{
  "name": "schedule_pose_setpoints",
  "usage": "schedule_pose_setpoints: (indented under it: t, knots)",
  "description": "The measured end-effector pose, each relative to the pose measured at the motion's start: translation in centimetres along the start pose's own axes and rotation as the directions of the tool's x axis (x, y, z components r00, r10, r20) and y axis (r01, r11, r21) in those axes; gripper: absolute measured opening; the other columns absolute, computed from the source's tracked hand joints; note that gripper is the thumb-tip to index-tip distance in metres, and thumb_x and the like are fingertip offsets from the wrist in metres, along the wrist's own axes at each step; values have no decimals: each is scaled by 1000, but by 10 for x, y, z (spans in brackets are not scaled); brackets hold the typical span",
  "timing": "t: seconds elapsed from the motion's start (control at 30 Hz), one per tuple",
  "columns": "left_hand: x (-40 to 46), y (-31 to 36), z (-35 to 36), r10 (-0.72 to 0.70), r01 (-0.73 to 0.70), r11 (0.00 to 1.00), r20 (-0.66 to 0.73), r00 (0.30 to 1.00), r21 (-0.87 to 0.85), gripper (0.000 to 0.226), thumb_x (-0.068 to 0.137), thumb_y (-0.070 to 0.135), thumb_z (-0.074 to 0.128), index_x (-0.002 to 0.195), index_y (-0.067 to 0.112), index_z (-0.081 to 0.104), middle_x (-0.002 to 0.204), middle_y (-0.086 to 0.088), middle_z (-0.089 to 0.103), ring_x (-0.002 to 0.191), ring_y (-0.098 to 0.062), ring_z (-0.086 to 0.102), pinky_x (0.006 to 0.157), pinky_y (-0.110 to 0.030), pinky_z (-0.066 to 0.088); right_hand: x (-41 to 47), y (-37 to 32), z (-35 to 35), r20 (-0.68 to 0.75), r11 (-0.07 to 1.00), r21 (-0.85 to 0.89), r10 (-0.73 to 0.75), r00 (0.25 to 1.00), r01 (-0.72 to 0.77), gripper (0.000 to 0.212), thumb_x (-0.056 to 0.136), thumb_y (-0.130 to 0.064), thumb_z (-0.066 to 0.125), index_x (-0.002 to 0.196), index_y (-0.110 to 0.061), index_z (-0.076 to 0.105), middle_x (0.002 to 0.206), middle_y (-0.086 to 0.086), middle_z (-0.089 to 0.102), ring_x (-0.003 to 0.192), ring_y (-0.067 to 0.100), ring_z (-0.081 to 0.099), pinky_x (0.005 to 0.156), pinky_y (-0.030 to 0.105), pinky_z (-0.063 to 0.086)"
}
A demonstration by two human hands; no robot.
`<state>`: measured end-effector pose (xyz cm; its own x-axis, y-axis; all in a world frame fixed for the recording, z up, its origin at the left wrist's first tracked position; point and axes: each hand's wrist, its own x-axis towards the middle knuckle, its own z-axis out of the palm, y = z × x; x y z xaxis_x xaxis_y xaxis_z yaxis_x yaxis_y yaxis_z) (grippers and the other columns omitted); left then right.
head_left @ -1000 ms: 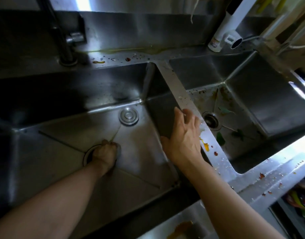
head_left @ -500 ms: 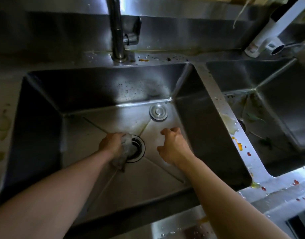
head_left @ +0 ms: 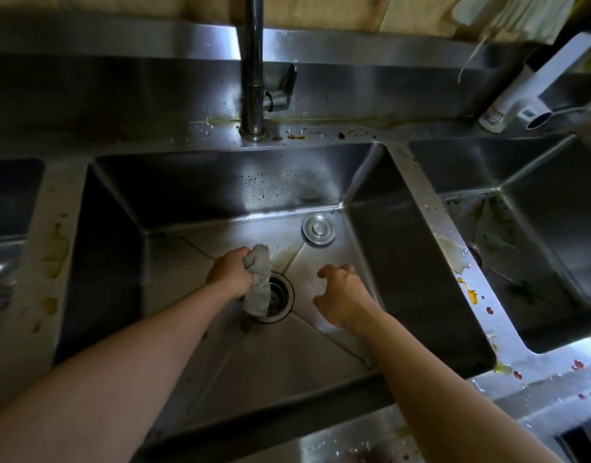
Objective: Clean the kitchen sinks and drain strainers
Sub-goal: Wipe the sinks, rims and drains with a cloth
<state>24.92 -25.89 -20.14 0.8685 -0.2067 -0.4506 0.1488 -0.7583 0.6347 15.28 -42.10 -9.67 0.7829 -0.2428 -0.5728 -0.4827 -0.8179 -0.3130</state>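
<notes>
Left hand fingers curl tight round grey rag. Rag hangs long-way down into drain strainer, just right of fist. Right hand loose, holds nothing, maybe touching sink floor; left hand nearer.

The steel sink at the centre is dark grey with black specks on its back wall. The cloth is pale grey. At the right of the frame, the divider carries orange and red spots, and the bottle at upper right is white.
</notes>
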Motion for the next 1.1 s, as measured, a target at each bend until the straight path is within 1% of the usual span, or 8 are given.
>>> schedule_pose_setpoints:
  t: [0.23, 0.4, 0.53, 0.67, 0.8, 0.9, 1.03, 1.1]
  knots:
    - [57, 31, 33, 173, -172, 984, -10, 985, 52, 14, 78, 1, 53, 87, 12, 56, 101, -19, 63, 98, -35, 59, 81, -41, 50, 41, 15, 3, -28, 1000, 15, -3, 1000, 4, 51, 92, -16, 56, 139, -15, 36, 142, 12, 32, 124, 30, 48, 100, 30, 39]
    - [107, 36, 66, 212, -221, 941, 63, 975, 256, 46, 89, 17, 52, 134, 27, 51, 137, -4, 46, 126, -23, 45, 104, -32, 38, 79, 34, 6, -27, 999, -37, -8, 1000, 7, 72, 86, -26, 66, 146, -16, 26, 143, 12, 31, 131, 31, 35, 106, 35, 35]
    - [121, 36, 88, 149, -176, 908, 98, 984, 381, 45, 86, 27, 59, 129, 36, 49, 141, -2, 34, 131, -24, 38, 105, -36, 37, 105, 45, 8, 2, 998, -68, -8, 1000, 8, 77, 81, -28, 70, 145, -20, 26, 141, 9, 29, 132, 30, 30, 105, 36, 34]
    - [112, 34, 92, 193, -219, 871, 103, 976, 439, 49, 80, 29, 64, 126, 37, 50, 135, -2, 36, 123, -28, 40, 97, -35, 41, 116, 49, 11, 19, 997, -81, -17, 1000, 18, 79, 80, -29, 71, 144, -22, 26, 142, 9, 27, 133, 30, 28, 105, 36, 34]
    - [83, 19, 94, 196, -222, 906, 108, 975, 359, 44, 88, 65, 35, 118, 40, 55, 125, 3, 38, 118, -25, 38, 94, -33, 35, 109, 52, 15, 26, 997, -70, -9, 1000, 11, 82, 80, -29, 71, 147, -22, 24, 145, 8, 25, 136, 30, 26, 108, 37, 32]
    - [57, -1, 93, 204, -247, 884, 149, 968, 397, 42, 89, 61, 34, 114, 36, 56, 117, 0, 38, 112, -28, 42, 87, -33, 35, 96, 53, 19, 57, 997, -73, -24, 998, 28, 80, 80, -30, 71, 146, -21, 26, 147, 10, 25, 137, 31, 25, 110, 39, 31]
    - [30, -14, 90, 202, -276, 858, 210, 957, 434, 39, 94, 52, 39, 113, 28, 62, 121, -6, 50, 113, -29, 52, 94, -29, 42, 79, 48, 24, 75, 994, -104, -24, 997, 31, 77, 82, -33, 70, 145, -19, 28, 145, 12, 25, 135, 32, 29, 109, 38, 34]
    - [20, -13, 83, 201, -284, 860, 230, 952, 425, 35, 90, 45, 52, 117, 26, 64, 128, -2, 55, 122, -24, 48, 101, -28, 39, 69, 44, 25, 74, 995, -97, -18, 997, 25, 77, 82, -34, 69, 145, -19, 28, 144, 13, 26, 133, 33, 31, 108, 39, 37]
